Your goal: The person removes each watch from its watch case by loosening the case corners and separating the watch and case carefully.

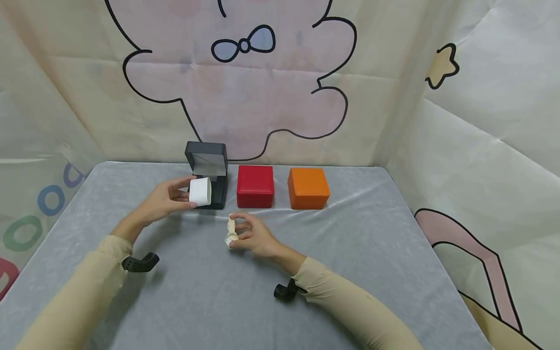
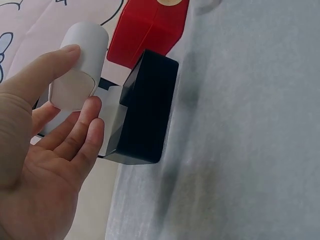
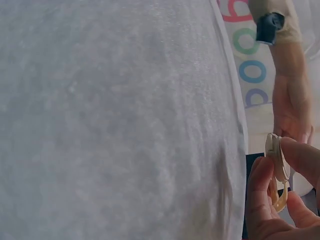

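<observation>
Head view, hands (image 1: 168, 199) (image 1: 258, 236) holding white cushion (image 1: 200, 192) left, watch (image 1: 231, 236) right

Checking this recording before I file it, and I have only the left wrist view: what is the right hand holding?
Observer: In the head view, the right hand pinches a watch.
Reviewer: I see a black box and a red box. Is there another box?
Observer: Yes, an orange box stands right of the red one, with a gap between them.
Reviewer: Is that one open?
Observer: No, it looks closed in the head view.
</observation>
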The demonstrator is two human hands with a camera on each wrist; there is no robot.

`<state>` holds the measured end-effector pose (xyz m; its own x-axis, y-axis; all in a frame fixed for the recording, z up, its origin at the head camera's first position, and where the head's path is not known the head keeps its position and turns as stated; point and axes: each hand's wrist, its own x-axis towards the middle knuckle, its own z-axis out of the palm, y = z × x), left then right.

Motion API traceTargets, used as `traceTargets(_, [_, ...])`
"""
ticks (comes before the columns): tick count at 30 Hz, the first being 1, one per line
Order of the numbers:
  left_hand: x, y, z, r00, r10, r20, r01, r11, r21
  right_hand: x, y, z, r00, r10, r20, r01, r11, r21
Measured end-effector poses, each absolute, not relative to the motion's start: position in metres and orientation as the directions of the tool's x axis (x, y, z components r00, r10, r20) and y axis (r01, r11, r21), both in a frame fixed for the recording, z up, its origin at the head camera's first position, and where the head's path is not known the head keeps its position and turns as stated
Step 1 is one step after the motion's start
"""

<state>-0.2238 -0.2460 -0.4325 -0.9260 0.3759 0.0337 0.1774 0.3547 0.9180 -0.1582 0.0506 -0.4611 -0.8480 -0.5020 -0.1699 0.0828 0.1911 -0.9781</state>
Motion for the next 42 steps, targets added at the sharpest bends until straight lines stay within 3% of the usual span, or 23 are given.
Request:
traceTargets(8, [-0.233,-0.247,-0.429,-0.926,0.377,0.015,0.178,0.402,0.898,-0.157,0.042,-0.464,-0.830,-0.525,-0.187,0.109,0.175,-0.978])
traceTargets(18, [-0.241,-0.247,-0.424,-0.927,0.375,-0.008,0.179,0.459,0.870,-0.155,0.036,-0.459,-0.843,-0.502,-0.192,0.060,0.266,-0.962])
traceTargets(31, [-0.246,-0.246,-0.430,-0.929,0.370,-0.021,0.183,0.505,0.844,-0.150,0.033,-0.464,-0.850,-0.524,-0.052,-0.259,0.502,-0.825])
traceTargets(42, [-0.246,-0.247,-0.430,-0.926,0.377,-0.010,0.185,0.477,0.859,-0.151,0.039,-0.461,-0.858,-0.508,-0.076,-0.317,0.641,-0.699])
